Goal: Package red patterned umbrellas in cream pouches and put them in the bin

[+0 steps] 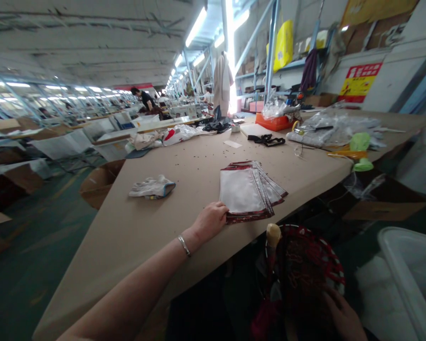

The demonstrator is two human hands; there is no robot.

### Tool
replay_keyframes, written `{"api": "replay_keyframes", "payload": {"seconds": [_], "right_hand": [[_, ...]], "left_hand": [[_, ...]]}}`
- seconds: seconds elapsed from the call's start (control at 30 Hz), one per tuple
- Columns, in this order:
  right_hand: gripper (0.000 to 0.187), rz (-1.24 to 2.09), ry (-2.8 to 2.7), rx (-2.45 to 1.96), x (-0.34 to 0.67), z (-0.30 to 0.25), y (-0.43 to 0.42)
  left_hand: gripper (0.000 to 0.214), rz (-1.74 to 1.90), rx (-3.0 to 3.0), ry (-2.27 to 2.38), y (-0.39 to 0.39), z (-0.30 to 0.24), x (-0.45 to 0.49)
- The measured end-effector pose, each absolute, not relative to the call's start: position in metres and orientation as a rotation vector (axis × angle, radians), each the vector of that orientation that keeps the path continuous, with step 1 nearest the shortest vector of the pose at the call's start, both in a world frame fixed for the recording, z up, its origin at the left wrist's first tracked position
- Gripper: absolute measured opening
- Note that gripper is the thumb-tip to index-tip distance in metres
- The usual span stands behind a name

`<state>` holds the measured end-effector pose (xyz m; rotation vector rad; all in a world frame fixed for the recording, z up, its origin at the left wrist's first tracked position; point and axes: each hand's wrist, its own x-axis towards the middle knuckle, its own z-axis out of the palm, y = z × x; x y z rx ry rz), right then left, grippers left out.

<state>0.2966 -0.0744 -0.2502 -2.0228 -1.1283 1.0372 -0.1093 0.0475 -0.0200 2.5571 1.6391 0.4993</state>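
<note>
On the tan work table [156,246] lies a fanned stack of fabric panels [241,189], pale grey on top with dark red patterned edges. My left hand [210,221], wearing a silver bracelet [184,246], pinches the stack's near left corner. My right hand [342,308] is low at the right, in shadow beside a round bundle of dark red patterned fabric [308,265]. Its fingertips merge into the dark cloth, so its grip is hidden. A pale wooden-looking knob [273,233] stands at the bundle's left side, just off the table's edge.
A work glove [152,187] lies left of the stack. Farther back are black straps [266,140], an orange tray [275,121] and clear plastic bags [333,128]. A white plastic bin [408,265] stands at right, a cardboard box [101,182] at left. A person [145,100] works in the background.
</note>
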Motion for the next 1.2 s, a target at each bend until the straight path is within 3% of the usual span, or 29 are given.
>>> {"api": "replay_keyframes", "payload": {"seconds": [0.2,0.3,0.43,0.57,0.77,0.9,1.03,1.2], "right_hand": [[0.052,0.985,-1.285,-1.920,0.281,-0.214,-0.068],[0.043,0.754,-1.419,-1.717,0.251,-0.147,-0.049],[0.026,0.427,-1.850,-1.126,0.182,-0.033,-0.011],[0.037,0.166,-2.257,-1.044,0.106,0.031,0.030],[0.042,-0.093,-2.556,-1.324,0.066,0.031,0.075],[0.050,-0.038,-2.480,-1.539,0.090,0.028,0.085],[0.051,0.172,-2.273,-1.469,0.114,0.015,0.072],[0.037,0.405,-2.280,-1.075,0.114,-0.016,0.033]], "left_hand": [[0.023,0.626,2.433,1.809,0.054,-0.016,-0.104],[0.020,0.764,2.339,1.934,0.058,-0.007,-0.096],[0.015,0.944,2.267,1.998,0.060,0.012,-0.083],[0.015,1.086,2.240,1.975,0.049,0.027,-0.076],[0.017,1.084,2.308,1.942,0.014,0.029,-0.087],[0.016,1.137,2.157,1.947,-0.001,0.009,-0.103],[0.007,1.255,1.580,1.777,-0.004,-0.012,-0.102],[0.022,1.696,0.688,1.088,-0.021,0.016,-0.077]]}}
